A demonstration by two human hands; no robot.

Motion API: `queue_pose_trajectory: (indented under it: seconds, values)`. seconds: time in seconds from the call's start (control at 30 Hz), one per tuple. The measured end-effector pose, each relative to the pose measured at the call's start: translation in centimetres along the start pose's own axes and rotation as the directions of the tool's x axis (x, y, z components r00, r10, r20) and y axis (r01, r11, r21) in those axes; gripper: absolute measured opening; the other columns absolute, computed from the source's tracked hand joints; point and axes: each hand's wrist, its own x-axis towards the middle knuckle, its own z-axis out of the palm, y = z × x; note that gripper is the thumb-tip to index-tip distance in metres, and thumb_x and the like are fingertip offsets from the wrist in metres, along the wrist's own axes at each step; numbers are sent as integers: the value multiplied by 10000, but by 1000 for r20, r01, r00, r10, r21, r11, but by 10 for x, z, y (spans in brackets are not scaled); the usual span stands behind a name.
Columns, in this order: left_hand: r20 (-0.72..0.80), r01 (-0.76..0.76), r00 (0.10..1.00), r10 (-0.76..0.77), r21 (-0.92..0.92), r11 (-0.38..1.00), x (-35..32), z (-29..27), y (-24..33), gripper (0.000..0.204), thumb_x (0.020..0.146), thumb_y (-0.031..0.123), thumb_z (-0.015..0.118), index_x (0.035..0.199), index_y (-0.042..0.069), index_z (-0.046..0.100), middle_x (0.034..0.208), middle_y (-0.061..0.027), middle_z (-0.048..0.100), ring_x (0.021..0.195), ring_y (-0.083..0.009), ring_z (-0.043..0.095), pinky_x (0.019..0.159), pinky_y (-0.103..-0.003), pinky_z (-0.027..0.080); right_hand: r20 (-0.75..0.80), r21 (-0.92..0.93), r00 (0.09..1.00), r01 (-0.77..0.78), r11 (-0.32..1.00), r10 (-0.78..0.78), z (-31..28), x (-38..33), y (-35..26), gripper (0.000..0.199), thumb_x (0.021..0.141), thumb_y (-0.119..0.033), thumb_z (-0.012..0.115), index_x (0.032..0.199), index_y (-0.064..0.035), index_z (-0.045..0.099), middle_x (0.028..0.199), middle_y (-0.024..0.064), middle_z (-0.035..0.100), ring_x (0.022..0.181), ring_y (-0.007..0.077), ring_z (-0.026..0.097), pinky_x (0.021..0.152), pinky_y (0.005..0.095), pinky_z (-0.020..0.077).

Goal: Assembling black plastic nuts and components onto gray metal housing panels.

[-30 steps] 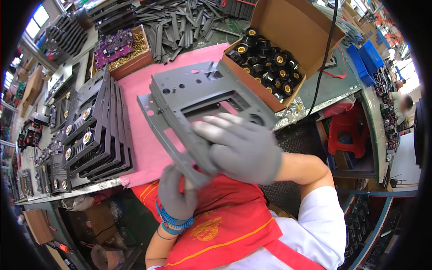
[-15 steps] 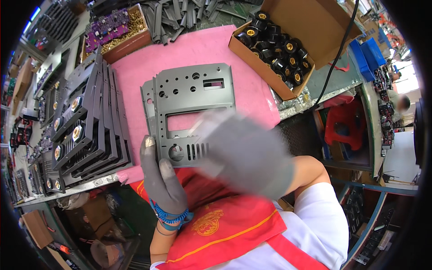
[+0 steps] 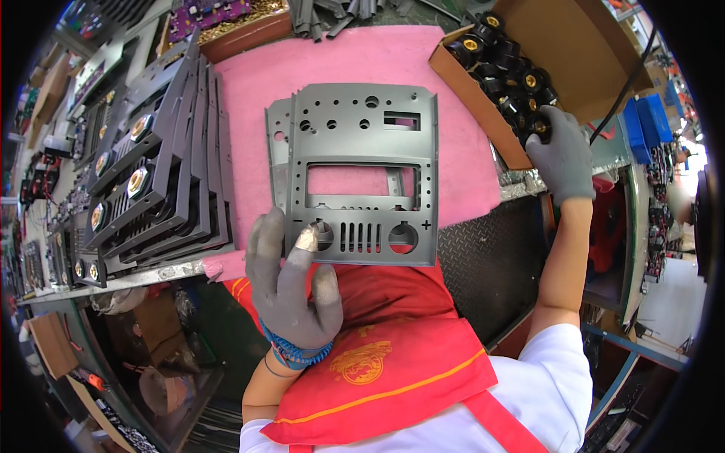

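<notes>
A grey metal panel [image 3: 362, 143] with round holes, slots and a rectangular window lies on the pink mat [image 3: 249, 83]. At its lower left corner is my left hand [image 3: 298, 283], in a grey glove with a blue coiled band at the wrist. Its fingers are apart, and the fingertips overlap the corner near a round hole. My right hand [image 3: 565, 155], also gloved, reaches over the near edge of a cardboard box [image 3: 483, 113]. Thumb and fingers close around a black round part [image 3: 539, 127] there. Similar black round parts [image 3: 495, 57] with brass centres fill the box.
Grey panels [image 3: 162, 174] fitted with brass-centred parts stand stacked at the left. Behind them is a box [image 3: 245, 36] of small brass pieces and purple circuit boards [image 3: 208, 16]. Grey strips [image 3: 332, 15] lie at the back. A black cable [image 3: 627, 83] hangs beside the right-hand box.
My right hand has moved from above the panel to the box of black parts at the far right. The left hand's fingers have spread beside the panel. The view has shifted.
</notes>
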Motion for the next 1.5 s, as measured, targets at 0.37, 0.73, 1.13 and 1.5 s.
queue_pose_trajectory:
  seconds: [0.37, 0.73, 1.13, 1.5]
  values:
    - [8, 21, 1000, -19, -445, 895, 21, -2, 39, 447, 736, 79, 822, 1138, 31, 632, 1039, -162, 605, 891, -298, 638, 758, -360, 530, -487, 795, 754, 592, 134, -442, -35, -98, -128, 573, 625, 70, 729, 1164, -32, 561, 1059, 153, 548, 905, 323, 593, 710, 377, 522]
    - [458, 351, 809, -369, -879, -322, -9, -16, 17, 299, 839, 101, 743, 1101, 89, 601, 1343, -279, 521, 1166, -290, 589, 1002, -410, 461, -460, 826, 700, 564, 27, -547, -51, -102, -132, 461, 727, -163, 829, 1109, 21, 649, 929, 142, 629, 770, 219, 635, 668, 294, 507]
    - [513, 438, 773, -373, -857, -271, -25, -18, 8, 202, 859, 34, 691, 1022, 4, 576, 1051, -63, 658, 947, -121, 621, 832, -278, 520, -452, 843, 633, 533, -68, -628, -47, -101, -142, 442, 674, -48, 820, 1091, -71, 676, 985, 110, 612, 836, 261, 633, 694, 336, 506]
    - [786, 531, 504, -357, -609, -590, -33, -18, 5, 262, 900, 226, 703, 1094, 67, 629, 1023, -31, 677, 901, -132, 650, 790, -284, 545, -677, 658, 73, 506, -558, -732, -48, -96, -149, 256, 802, -72, 611, 1055, -98, 639, 1177, 73, 614, 1060, 252, 595, 1065, 503, 328]
